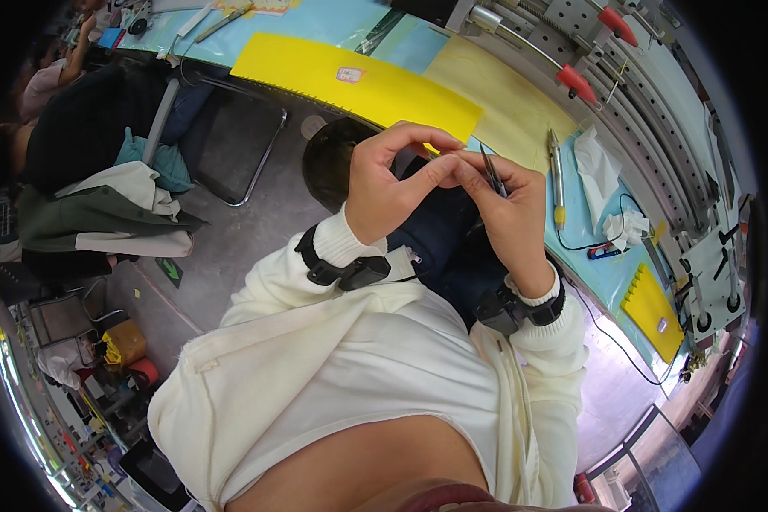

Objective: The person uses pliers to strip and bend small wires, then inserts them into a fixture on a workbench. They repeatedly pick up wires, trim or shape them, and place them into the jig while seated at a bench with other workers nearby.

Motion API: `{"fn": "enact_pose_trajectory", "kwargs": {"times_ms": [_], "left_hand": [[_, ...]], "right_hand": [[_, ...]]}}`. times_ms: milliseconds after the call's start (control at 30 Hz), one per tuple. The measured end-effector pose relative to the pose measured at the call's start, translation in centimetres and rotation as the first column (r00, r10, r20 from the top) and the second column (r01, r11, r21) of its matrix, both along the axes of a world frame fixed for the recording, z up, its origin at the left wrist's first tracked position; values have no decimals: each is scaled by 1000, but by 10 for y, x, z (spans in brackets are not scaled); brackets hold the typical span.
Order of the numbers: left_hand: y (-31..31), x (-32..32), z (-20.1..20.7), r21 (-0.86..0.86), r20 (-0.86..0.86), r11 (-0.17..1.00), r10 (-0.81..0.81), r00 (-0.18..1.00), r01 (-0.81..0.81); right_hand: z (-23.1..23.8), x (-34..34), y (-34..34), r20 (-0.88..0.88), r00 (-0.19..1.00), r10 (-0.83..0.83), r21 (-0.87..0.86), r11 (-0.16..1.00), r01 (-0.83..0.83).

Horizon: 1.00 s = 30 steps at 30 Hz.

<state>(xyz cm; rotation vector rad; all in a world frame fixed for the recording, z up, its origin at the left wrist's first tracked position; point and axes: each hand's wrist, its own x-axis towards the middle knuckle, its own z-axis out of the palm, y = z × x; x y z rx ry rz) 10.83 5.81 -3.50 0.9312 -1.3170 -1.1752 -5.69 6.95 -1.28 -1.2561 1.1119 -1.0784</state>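
Note:
My left hand (401, 175) and my right hand (514, 209) meet in front of me, just off the near edge of the table. Thumb and fingertips of the left hand are pinched together against those of the right. Whatever lies between them is too small or too hidden to name. A pair of dark, pointed tweezers (491, 173) sits in my right hand, its tips pointing away from me. Beyond my hands, a long yellow sheet (316, 72) with a toothed near edge and a small label lies along the table edge.
On the blue-covered table (520, 72) to the right lie a pen-shaped tool (556, 175) with a yellow end, white tissue (597, 166) and another yellow toothed piece (654, 311). A metal rail fixture with red handles (577, 83) stands behind. Clothes-draped chairs and another person are at left.

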Motion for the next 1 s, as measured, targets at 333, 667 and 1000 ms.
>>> {"fn": "enact_pose_trajectory", "kwargs": {"times_ms": [333, 667, 1000], "left_hand": [[-2, -3, 2, 168, -58, 983, -57, 997, 66], [-1, -3, 7, 141, -58, 989, -31, 998, 39], [2, 1, 7, 8, 121, 999, 46, 992, -47]], "right_hand": [[4, -13, 1, -32, 995, 94, 116, 989, -90], [2, -18, 4, -22, 998, 51, 129, 990, -48], [4, -10, 7, -56, 995, 81, 141, 987, -73]]}}
